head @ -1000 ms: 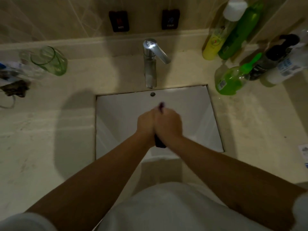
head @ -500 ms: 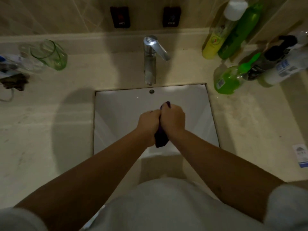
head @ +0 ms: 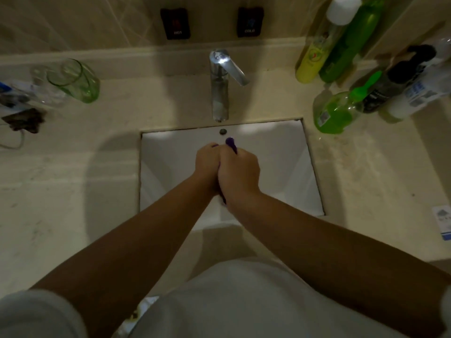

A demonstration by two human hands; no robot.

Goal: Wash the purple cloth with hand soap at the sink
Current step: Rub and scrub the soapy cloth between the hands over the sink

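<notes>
Most of the purple cloth [head: 230, 144] is swallowed up here, only a tip poking out at twelve o'clock of the fists and a dark sliver showing at six o'clock, between the wrists. The left hand [head: 207, 165] and the right hand [head: 238, 175] are pressed together, both curled tight around that cloth, fingers out of sight on the far side. It all sits over the middle of the white sink [head: 170, 172], whose near edge is covered by the forearms. Straight up at twelve o'clock stands one chrome tap [head: 219, 89], its spout ending just above the basin; whether water runs, hard to say. Behind it on the wall, two dark tags [head: 174, 23], lettering too small and dim to read surely. Off at two o'clock on the counter [head: 61, 191], a crowd of bottles: a green pump soap bottle [head: 334, 113] nearest the basin, a yellow bottle [head: 311, 62] and a tall green bottle [head: 349, 42] leaning at the wall, plus a dark pump bottle [head: 380, 93] and a pale bottle [head: 415, 96] cut by the frame edge. At ten o'clock, one green glass [head: 78, 81] beside a clear one, with a murky clutter I can't make out at the left border. The light is low throughout.
</notes>
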